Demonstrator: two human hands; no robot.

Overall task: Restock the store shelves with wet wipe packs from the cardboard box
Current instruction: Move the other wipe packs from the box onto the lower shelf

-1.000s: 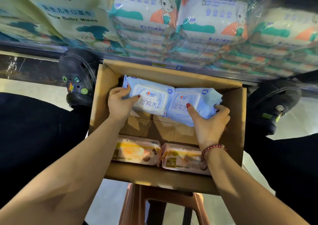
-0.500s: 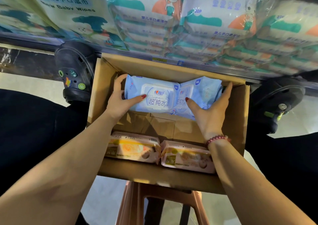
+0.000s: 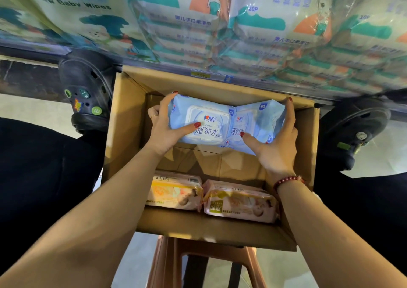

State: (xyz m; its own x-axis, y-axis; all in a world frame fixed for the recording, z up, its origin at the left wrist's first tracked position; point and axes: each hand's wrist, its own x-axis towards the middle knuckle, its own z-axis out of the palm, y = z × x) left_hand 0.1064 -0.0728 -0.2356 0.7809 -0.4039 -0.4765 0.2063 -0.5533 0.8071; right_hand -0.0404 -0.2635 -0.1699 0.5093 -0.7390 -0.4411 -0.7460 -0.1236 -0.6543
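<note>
An open cardboard box [image 3: 123, 133] sits on a stool below the shelf. Inside it, two light-blue wet wipe packs lie side by side at the far end, pressed together. My left hand [image 3: 164, 125] grips the left blue pack [image 3: 204, 120], thumb on its top and fingers round its left end. My right hand [image 3: 277, 140] grips the right blue pack [image 3: 257, 122], fingers along its right end and thumb on top. Two pink-and-yellow wipe packs [image 3: 176, 192] [image 3: 240, 202] lie at the near end of the box.
The shelf edge [image 3: 209, 74] runs just beyond the box, with bundled baby wipe packs [image 3: 253, 23] stacked on it. My black clogs [image 3: 86, 92] [image 3: 354, 129] stand on either side of the box. A brown plastic stool [image 3: 171, 263] holds the box up.
Both hands have closed further round the ends of the two blue packs, squeezing them together. The packs sit a little higher in the box than a second ago.
</note>
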